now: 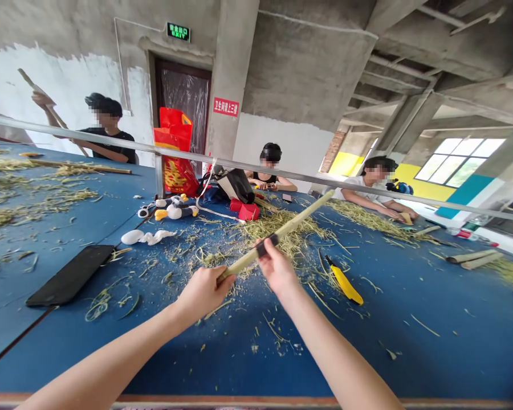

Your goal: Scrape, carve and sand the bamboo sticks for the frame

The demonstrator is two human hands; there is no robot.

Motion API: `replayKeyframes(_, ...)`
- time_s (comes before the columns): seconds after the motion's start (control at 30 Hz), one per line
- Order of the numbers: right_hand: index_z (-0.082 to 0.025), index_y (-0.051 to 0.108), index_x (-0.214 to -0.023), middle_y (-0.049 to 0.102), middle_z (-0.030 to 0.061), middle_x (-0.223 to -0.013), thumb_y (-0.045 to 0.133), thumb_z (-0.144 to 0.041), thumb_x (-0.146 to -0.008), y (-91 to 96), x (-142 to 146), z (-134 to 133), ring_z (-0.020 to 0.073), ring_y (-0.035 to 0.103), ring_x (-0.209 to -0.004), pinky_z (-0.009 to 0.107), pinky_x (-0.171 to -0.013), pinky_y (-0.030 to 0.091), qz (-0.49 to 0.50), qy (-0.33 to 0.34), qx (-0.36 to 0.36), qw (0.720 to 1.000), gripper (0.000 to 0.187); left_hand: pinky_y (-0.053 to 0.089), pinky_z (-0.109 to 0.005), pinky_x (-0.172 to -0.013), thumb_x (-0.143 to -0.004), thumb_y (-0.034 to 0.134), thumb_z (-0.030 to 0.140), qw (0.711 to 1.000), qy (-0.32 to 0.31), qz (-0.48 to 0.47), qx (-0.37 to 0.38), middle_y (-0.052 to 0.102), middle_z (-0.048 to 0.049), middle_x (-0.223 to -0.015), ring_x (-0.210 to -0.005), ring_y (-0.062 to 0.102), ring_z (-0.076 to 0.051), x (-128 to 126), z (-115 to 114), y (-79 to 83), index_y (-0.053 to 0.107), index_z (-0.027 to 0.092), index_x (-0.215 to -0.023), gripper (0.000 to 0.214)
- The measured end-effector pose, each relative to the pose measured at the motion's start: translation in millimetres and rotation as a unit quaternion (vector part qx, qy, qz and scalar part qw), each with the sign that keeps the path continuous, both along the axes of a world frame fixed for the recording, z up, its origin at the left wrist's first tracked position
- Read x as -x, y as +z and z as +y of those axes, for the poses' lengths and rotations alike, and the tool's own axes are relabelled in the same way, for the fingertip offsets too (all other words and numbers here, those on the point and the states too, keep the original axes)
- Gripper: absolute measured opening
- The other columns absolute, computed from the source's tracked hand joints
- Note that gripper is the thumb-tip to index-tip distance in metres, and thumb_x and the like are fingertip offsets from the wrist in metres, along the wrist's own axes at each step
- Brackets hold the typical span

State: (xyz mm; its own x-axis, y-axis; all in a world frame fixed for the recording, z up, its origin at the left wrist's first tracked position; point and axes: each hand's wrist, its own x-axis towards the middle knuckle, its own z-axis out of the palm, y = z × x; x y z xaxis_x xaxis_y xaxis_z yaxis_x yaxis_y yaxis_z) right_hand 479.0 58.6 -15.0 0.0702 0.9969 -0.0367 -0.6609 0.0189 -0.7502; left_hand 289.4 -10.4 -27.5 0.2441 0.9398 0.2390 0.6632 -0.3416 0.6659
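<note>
A long, pale bamboo stick (305, 214) slants up and away to the right above the table, held in both my hands. My left hand (206, 289) is closed round its near end. Farther along, my right hand (277, 267) grips the stick with the thumb on top, at a dark patch (267, 245). Whether that patch is part of the stick or a separate piece, I cannot tell. On the table to the right of my right hand lies a knife with a yellow handle (345, 283). Pale shavings (290, 230) are heaped beneath and beyond the stick.
Left on the blue table (162, 359) lie a black phone (70, 275), a crumpled white tissue (147, 236) and duck-like toys (175, 209). A red bag (175, 165) stands behind a metal rail (367, 187). Bamboo pieces (474, 258) lie right. Several people sit opposite.
</note>
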Motion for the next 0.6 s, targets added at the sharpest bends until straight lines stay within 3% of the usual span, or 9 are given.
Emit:
replayKeyframes(0.07, -0.015, 0.070, -0.088, 0.076, 0.0062, -0.090, 0.086, -0.027, -0.069, -12.8, 26, -12, 0.0166, 0.072, -0.085, 0.027, -0.083, 0.058, -0.020, 0.085, -0.016, 0.996, 0.027, 0.024, -0.023, -0.047, -0.091, 0.047, 0.052, 0.994, 0.008, -0.094, 0.059, 0.044, 0.0022, -0.052, -0.046, 0.037, -0.008, 0, 1, 1.0, 0.053, 0.017, -0.065, 0.044)
replayKeyframes(0.13, -0.014, 0.071, -0.091, 0.076, 0.0083, -0.094, 0.086, -0.027, -0.069, -17.4, 37, -13, 0.0179, 0.072, -0.088, 0.028, -0.084, 0.058, -0.030, 0.125, -0.011, 0.992, 0.030, 0.022, -0.021, -0.042, -0.088, 0.050, 0.059, 0.964, 0.002, -0.209, 0.166, 0.041, 0.0041, -0.055, -0.043, 0.033, -0.006, 3, 2, 4.7, 0.055, 0.016, -0.071, 0.047)
replayKeyframes(0.2, -0.014, 0.070, -0.091, 0.076, 0.0080, -0.091, 0.086, -0.022, -0.068, -11.3, 23, -1, 0.0180, 0.072, -0.085, 0.030, -0.082, 0.059, -0.018, 0.066, 0.015, 0.998, 0.029, 0.017, -0.019, -0.038, -0.084, 0.054, 0.065, 0.907, -0.018, -0.312, 0.281, 0.042, 0.0056, -0.059, -0.040, 0.028, -0.004, 8, 2, 10.2, 0.059, 0.015, -0.087, 0.050)
replayKeyframes(0.27, -0.017, 0.067, -0.090, 0.074, 0.0036, -0.083, 0.084, -0.015, -0.069, 1.8, -12, 18, 0.0161, 0.071, -0.077, 0.029, -0.076, 0.060, 0.014, -0.083, 0.056, 0.995, 0.028, 0.013, -0.018, -0.035, -0.081, 0.060, 0.064, 0.863, -0.040, -0.373, 0.339, 0.043, 0.0064, -0.061, -0.039, 0.024, -0.002, 14, 3, 15.5, 0.060, 0.014, -0.097, 0.052)
replayKeyframes(0.33, -0.021, 0.062, -0.092, 0.072, -0.0034, -0.081, 0.078, -0.018, -0.078, 15.5, -57, 35, 0.0094, 0.069, -0.078, 0.021, -0.077, 0.058, 0.031, -0.165, 0.060, 0.984, 0.022, 0.013, -0.017, -0.034, -0.080, 0.064, 0.062, 0.846, -0.059, -0.403, 0.344, 0.043, 0.0067, -0.061, -0.039, 0.024, -0.001, 17, 3, 18.4, 0.061, 0.014, -0.097, 0.051)
replayKeyframes(0.43, -0.024, 0.058, -0.092, 0.068, -0.0055, -0.080, 0.062, -0.029, -0.093, 26.1, -107, 45, 0.0055, 0.067, -0.077, 0.014, -0.073, 0.056, 0.040, -0.215, 0.074, 0.973, 0.007, 0.016, -0.016, -0.033, -0.083, 0.061, 0.061, 0.839, -0.081, -0.437, 0.315, 0.042, 0.0069, -0.060, -0.038, 0.024, -0.001, 16, 3, 16.4, 0.060, 0.015, -0.096, 0.047)
replayKeyframes(0.5, -0.023, 0.058, -0.090, 0.068, -0.0036, -0.080, 0.055, -0.033, -0.097, 25.1, -116, 45, 0.0067, 0.067, -0.075, 0.016, -0.069, 0.056, 0.038, -0.208, 0.091, 0.973, 0.012, 0.018, -0.015, -0.032, -0.085, 0.058, 0.063, 0.840, -0.079, -0.451, 0.292, 0.042, 0.0075, -0.059, -0.037, 0.025, -0.002, 12, 3, 12.1, 0.058, 0.017, -0.096, 0.046)
replayKeyframes(0.6, -0.022, 0.059, -0.091, 0.070, 0.0010, -0.085, 0.058, -0.032, -0.095, 19.6, -101, 41, 0.0117, 0.068, -0.079, 0.023, -0.067, 0.058, 0.031, -0.166, 0.096, 0.981, 0.011, 0.020, -0.015, -0.031, -0.086, 0.053, 0.066, 0.856, -0.046, -0.448, 0.254, 0.040, 0.0085, -0.057, -0.036, 0.025, -0.002, 8, 5, 4.0, 0.055, 0.019, -0.095, 0.047)
